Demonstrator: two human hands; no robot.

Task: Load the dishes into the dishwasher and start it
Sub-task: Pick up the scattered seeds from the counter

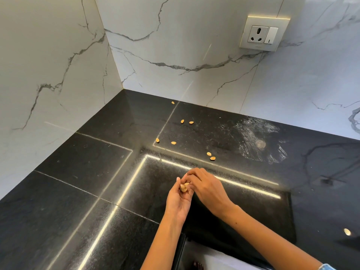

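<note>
A small clump of tan shells sits in the cupped left hand, palm up, fingers curled loosely round it. The right hand comes over from the right, its fingertips bent down onto the clump and onto the left fingers, pinching at it. Both hands meet over the black worktop, above the glossy square panel set into it.

No dishes or dishwasher can be made out here.

Beyond the hands, seven loose shells lie scattered: two just past the fingertips, two farther and to the left, two farther still, one near the back wall. Their long axes point every which way. To the right of these is a whitish smear.

The worktop runs into a corner of white marble walls far ahead and left of the hands; a socket is on the back wall, above and right. The worktop's near edge runs below the wrists, with floor under the forearms. Bare stone lies open left of the hands.
</note>
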